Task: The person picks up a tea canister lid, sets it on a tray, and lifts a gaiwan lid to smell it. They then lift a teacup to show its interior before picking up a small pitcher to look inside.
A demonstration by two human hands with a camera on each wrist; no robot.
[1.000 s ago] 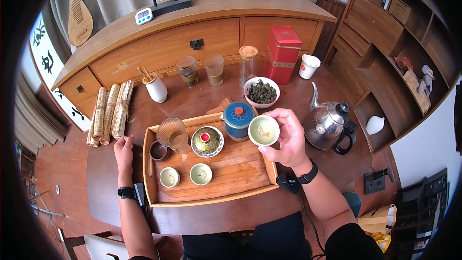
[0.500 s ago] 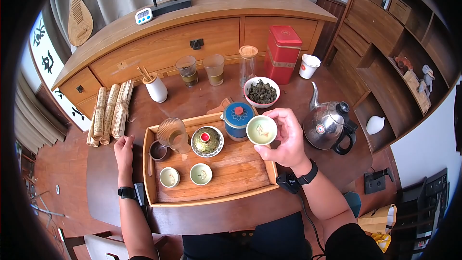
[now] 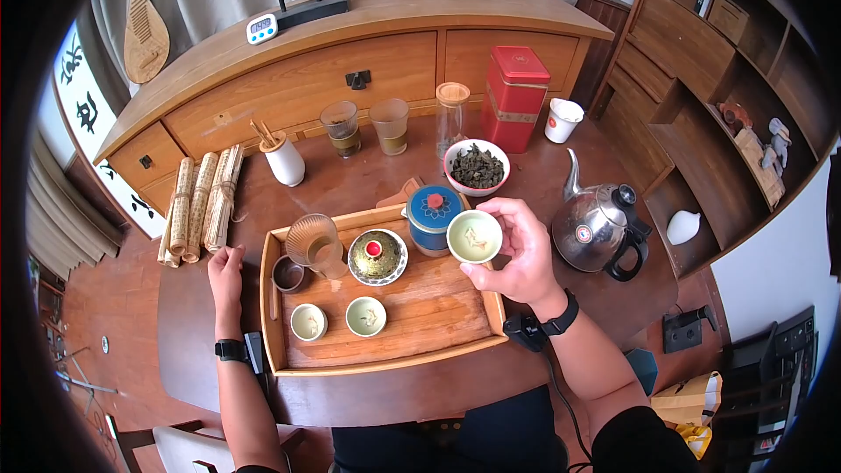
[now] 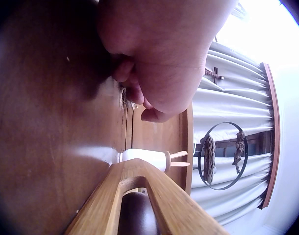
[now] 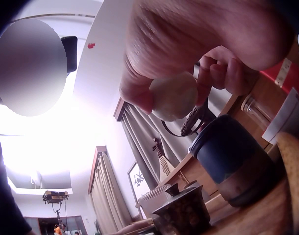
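My right hand (image 3: 523, 256) pinches a small pale-green teacup (image 3: 474, 237) between thumb and fingers, raised over the tray's right side, its inside facing the head camera. In the right wrist view the teacup (image 5: 175, 96) shows from below. Behind it stands a blue-lidded jar (image 3: 433, 217). Two more teacups, one on the left (image 3: 308, 322) and one on the right (image 3: 366, 317), sit on the wooden tray (image 3: 438, 330), near a lidded gaiwan (image 3: 377, 257), a ribbed glass pitcher (image 3: 314, 243) and a dark cup (image 3: 289, 275). Left of the tray, my left hand (image 3: 226, 276) rests on the table, fingers loosely curled, holding nothing.
A steel kettle (image 3: 599, 228) stands right of the tray. Behind are a bowl of tea leaves (image 3: 476, 167), a red tin (image 3: 516, 98), a corked glass jar (image 3: 451, 123), two glasses and a white tool holder (image 3: 282, 159). Bamboo scrolls (image 3: 201, 201) lie at the left.
My right hand has shifted slightly left and down with the teacup, which tilts a little differently. The left hand stays where it was.
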